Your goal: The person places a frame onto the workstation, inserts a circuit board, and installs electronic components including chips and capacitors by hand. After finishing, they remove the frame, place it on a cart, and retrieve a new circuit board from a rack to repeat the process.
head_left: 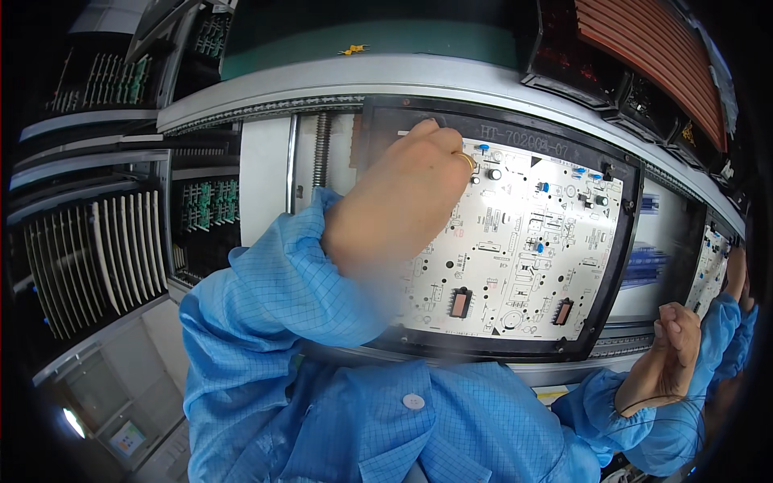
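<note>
My left hand (pixel 407 189), with a gold ring on one finger, reaches over the upper left of a white circuit board (pixel 515 241). Its fingers are bent down and pressed together at the board's top edge; the tips and whatever they hold are hidden. A black frame (pixel 503 348) surrounds the board, which carries blue parts, small round capacitors and two black chips (pixel 460 303). Beyond the frame's lower right corner is my right hand (pixel 667 354), raised off the board. Its fingers are curled together, and I cannot make out anything in them.
The frame sits on a conveyor with metal rails (pixel 386 76). Racks of boards (pixel 97 249) stand at left. Black bins (pixel 576 60) are at the upper right, and a yellow piece (pixel 353 50) lies on the green surface. A co-worker's blue sleeve (pixel 719 342) shows at right near another board (pixel 708 262).
</note>
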The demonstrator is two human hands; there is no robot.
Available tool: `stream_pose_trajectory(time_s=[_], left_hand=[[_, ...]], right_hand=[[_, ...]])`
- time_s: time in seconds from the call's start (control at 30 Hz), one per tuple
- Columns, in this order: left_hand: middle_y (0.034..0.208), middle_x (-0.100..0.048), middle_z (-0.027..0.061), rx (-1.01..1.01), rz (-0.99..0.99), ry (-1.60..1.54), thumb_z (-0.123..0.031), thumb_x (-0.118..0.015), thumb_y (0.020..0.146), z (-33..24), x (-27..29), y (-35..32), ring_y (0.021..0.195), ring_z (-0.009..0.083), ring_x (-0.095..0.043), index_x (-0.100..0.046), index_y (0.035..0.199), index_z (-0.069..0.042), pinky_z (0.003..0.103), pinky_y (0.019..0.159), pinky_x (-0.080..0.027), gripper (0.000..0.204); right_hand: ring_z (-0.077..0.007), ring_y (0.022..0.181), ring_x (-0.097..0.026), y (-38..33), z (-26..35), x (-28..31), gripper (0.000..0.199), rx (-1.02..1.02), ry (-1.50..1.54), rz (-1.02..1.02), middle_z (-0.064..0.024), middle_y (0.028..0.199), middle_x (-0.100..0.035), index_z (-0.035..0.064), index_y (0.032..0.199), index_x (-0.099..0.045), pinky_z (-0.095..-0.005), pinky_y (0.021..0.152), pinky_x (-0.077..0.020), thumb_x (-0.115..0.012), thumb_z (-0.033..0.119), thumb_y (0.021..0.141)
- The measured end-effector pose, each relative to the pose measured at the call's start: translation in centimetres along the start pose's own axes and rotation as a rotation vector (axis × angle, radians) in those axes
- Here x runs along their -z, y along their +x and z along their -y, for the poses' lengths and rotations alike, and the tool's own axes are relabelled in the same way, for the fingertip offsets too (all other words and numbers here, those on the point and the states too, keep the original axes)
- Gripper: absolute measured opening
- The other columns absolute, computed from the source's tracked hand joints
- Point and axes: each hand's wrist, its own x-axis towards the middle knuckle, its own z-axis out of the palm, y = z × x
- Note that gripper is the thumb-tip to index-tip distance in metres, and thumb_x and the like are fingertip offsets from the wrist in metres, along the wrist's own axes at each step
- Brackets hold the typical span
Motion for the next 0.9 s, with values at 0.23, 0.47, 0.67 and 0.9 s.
stream_pose_trajectory(time_s=[0.23,0.47,0.67,0.9], left_hand=[[0.081,-0.056,0.0118,-0.091,-0.001,0.06,-0.002,-0.062,0.078,0.3,0.8,-0.3,0.085,0.0296,-0.054,-0.061,0.077,0.0,0.038,0.076,-0.048,0.002],[0.084,-0.056,0.0123,-0.131,0.075,0.272,-0.001,-0.06,0.071,-0.5,0.5,-0.2,0.087,0.0268,-0.053,-0.059,0.079,0.002,0.033,0.081,-0.048,0.009],[0.091,-0.054,0.0153,-0.125,0.056,0.324,0.001,-0.058,0.068,-1.8,-0.4,-0.9,0.092,0.0267,-0.051,-0.06,0.089,0.009,0.03,0.086,-0.047,0.022],[0.096,-0.054,0.0151,-0.102,-0.031,0.127,0.007,-0.058,0.067,-0.6,-0.2,-2.0,0.096,0.0291,-0.049,-0.062,0.1,0.009,0.034,0.085,-0.047,0.033]], right_hand=[[-0.0281,0.088,-0.06,0.2,0.7,-0.3,0.03,-0.027,-0.001,-0.006,-0.0176,0.095,-0.064,-0.002,0.1,-0.062,-0.0331,0.076,-0.0526,-0.054,-0.02,0.078],[-0.028,0.089,-0.06,-0.1,0.6,-0.8,0.032,-0.038,0.023,-0.024,-0.0176,0.095,-0.065,-0.0025,0.099,-0.063,-0.0327,0.076,-0.0531,-0.055,-0.022,0.074],[-0.0276,0.088,-0.06,-0.5,0.4,-0.5,0.033,-0.046,0.029,-0.055,-0.0172,0.094,-0.064,-0.0024,0.1,-0.062,-0.0329,0.077,-0.0521,-0.055,-0.023,0.075],[-0.0158,0.074,-0.064,-0.9,3.5,-4.8,0.019,-0.663,0.627,-0.04,-0.013,0.085,-0.066,-0.0032,0.093,-0.061,-0.0256,0.071,-0.0526,-0.062,-0.013,0.077]])
